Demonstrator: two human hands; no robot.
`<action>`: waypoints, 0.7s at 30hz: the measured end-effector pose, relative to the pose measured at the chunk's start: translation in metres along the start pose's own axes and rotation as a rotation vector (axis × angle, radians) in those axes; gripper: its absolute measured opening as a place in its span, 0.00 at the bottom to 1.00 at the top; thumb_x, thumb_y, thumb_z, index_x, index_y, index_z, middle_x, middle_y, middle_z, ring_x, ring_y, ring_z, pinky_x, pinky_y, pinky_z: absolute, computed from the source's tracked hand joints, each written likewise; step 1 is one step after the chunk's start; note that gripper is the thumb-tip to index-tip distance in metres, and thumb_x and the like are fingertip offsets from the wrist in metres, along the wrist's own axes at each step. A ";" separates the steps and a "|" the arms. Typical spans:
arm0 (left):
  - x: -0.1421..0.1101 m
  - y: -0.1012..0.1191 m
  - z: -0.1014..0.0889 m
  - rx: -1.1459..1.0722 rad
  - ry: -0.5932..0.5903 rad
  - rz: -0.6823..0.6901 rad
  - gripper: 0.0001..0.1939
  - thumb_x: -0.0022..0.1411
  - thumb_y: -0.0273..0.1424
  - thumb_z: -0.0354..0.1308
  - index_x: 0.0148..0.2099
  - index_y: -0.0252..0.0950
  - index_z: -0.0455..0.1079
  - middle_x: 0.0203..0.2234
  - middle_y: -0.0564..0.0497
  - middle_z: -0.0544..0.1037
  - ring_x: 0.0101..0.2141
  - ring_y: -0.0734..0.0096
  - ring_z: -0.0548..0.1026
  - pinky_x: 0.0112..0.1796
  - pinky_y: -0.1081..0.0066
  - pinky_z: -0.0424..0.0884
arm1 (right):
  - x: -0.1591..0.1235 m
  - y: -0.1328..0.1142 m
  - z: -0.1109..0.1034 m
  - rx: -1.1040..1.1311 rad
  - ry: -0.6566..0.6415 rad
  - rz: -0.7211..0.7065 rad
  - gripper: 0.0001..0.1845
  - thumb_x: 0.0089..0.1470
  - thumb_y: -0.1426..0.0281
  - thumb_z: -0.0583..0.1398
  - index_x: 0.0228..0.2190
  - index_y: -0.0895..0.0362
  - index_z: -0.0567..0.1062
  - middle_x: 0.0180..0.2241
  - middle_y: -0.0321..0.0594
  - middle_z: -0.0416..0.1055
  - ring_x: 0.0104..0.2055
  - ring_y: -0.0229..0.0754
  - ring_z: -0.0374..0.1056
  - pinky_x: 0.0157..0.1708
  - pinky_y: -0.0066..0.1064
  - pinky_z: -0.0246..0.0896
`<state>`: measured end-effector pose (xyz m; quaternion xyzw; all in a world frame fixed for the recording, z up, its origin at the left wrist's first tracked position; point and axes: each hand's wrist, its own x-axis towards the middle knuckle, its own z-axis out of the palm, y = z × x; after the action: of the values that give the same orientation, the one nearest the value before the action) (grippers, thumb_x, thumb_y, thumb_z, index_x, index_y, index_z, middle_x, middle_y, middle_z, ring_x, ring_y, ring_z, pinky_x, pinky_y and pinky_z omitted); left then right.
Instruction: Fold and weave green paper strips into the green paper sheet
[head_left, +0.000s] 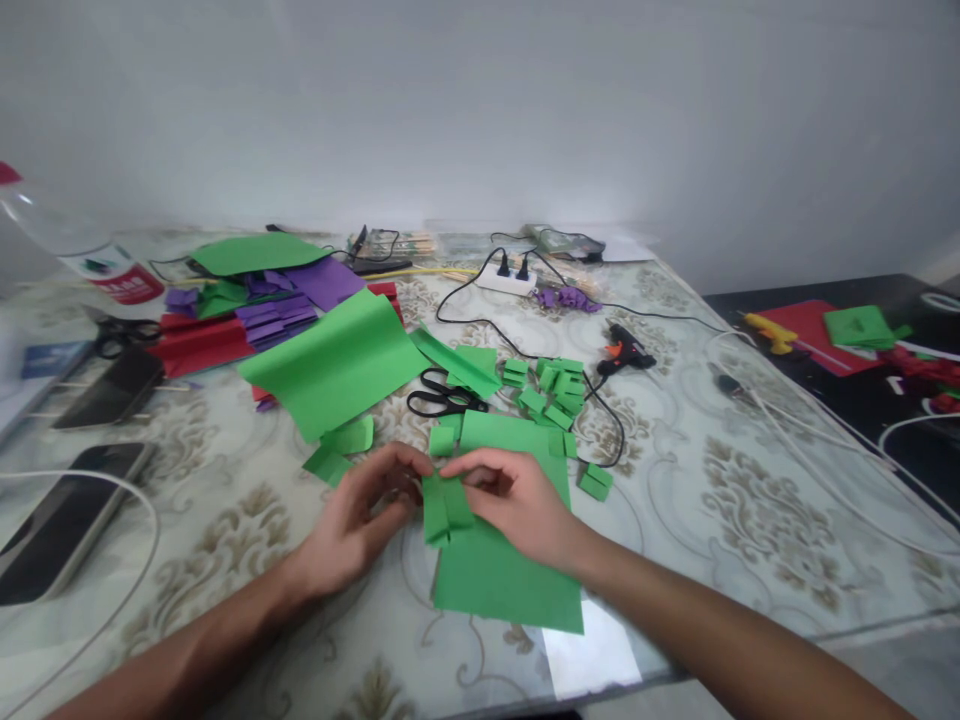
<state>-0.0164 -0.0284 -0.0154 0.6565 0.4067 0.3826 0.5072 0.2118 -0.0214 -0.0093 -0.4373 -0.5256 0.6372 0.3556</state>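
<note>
Presumably, the small folded green paper piece (pixel 448 512), near 6 o'clock in view and partly over a rectangular green paper sheet (pixel 510 582), is light, pliable and easily creased, best pinched by its edges; the left hand (pixel 366 518) at its 10 o'clock and right hand (pixel 526 500) at 2 o'clock hold it, fingers narrowly spaced.

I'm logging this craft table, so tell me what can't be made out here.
Head view: label wording on the plastic bottle, too small and blurred.
Head view: part of the nearer smartphone, cut off by the picture's left edge.
Head view: part of the flat green sheet, covered by folded green paper and the right hand.
</note>
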 end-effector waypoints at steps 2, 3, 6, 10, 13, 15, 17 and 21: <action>-0.001 0.000 -0.001 -0.023 -0.042 0.013 0.10 0.68 0.29 0.61 0.51 0.41 0.73 0.42 0.48 0.79 0.41 0.62 0.78 0.42 0.68 0.76 | 0.001 0.000 0.000 -0.016 0.035 -0.015 0.12 0.52 0.62 0.71 0.38 0.54 0.85 0.25 0.34 0.76 0.27 0.38 0.68 0.29 0.30 0.62; -0.002 -0.001 -0.002 -0.027 -0.054 0.009 0.10 0.69 0.30 0.61 0.52 0.41 0.73 0.43 0.47 0.79 0.42 0.61 0.78 0.42 0.68 0.76 | 0.001 -0.001 0.000 -0.014 0.053 -0.020 0.12 0.51 0.61 0.72 0.36 0.54 0.85 0.25 0.34 0.76 0.27 0.38 0.68 0.29 0.30 0.62; -0.002 -0.002 0.000 -0.018 -0.039 -0.005 0.10 0.70 0.33 0.63 0.52 0.41 0.73 0.43 0.47 0.78 0.41 0.61 0.78 0.42 0.67 0.76 | 0.001 -0.006 0.001 0.002 0.078 -0.011 0.13 0.49 0.59 0.74 0.29 0.55 0.84 0.23 0.33 0.75 0.27 0.38 0.68 0.31 0.30 0.64; 0.000 -0.005 0.003 0.014 -0.008 -0.001 0.07 0.72 0.35 0.63 0.50 0.41 0.74 0.41 0.49 0.78 0.41 0.63 0.78 0.43 0.67 0.75 | 0.001 -0.009 0.002 0.000 0.077 -0.001 0.14 0.49 0.58 0.74 0.25 0.55 0.82 0.24 0.34 0.76 0.27 0.39 0.69 0.32 0.31 0.66; 0.001 -0.005 0.003 0.036 0.000 0.002 0.07 0.72 0.36 0.62 0.49 0.41 0.75 0.41 0.48 0.79 0.40 0.64 0.77 0.42 0.68 0.75 | 0.001 -0.005 0.001 -0.002 0.083 -0.018 0.11 0.50 0.60 0.73 0.31 0.55 0.85 0.27 0.36 0.79 0.28 0.40 0.70 0.32 0.32 0.66; 0.001 -0.004 0.003 0.030 0.005 0.029 0.07 0.72 0.36 0.63 0.48 0.40 0.75 0.41 0.48 0.79 0.40 0.64 0.78 0.42 0.69 0.75 | 0.001 -0.001 0.001 -0.018 0.075 -0.027 0.10 0.51 0.63 0.70 0.36 0.55 0.86 0.28 0.37 0.80 0.29 0.40 0.71 0.31 0.32 0.65; 0.002 -0.003 0.004 0.012 0.007 0.059 0.08 0.73 0.37 0.62 0.45 0.39 0.75 0.40 0.47 0.79 0.41 0.64 0.78 0.42 0.69 0.76 | 0.001 0.002 0.000 -0.032 0.066 -0.027 0.11 0.52 0.67 0.68 0.38 0.55 0.87 0.29 0.38 0.80 0.28 0.39 0.70 0.30 0.31 0.63; 0.003 -0.002 0.006 -0.021 0.026 0.042 0.07 0.72 0.37 0.63 0.44 0.39 0.74 0.40 0.49 0.79 0.41 0.65 0.79 0.43 0.70 0.76 | 0.001 0.004 0.000 -0.006 0.049 -0.039 0.13 0.51 0.70 0.66 0.40 0.55 0.85 0.27 0.37 0.78 0.27 0.38 0.69 0.29 0.30 0.61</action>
<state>-0.0100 -0.0274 -0.0178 0.6543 0.3955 0.4061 0.5006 0.2116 -0.0212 -0.0130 -0.4435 -0.5271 0.6178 0.3793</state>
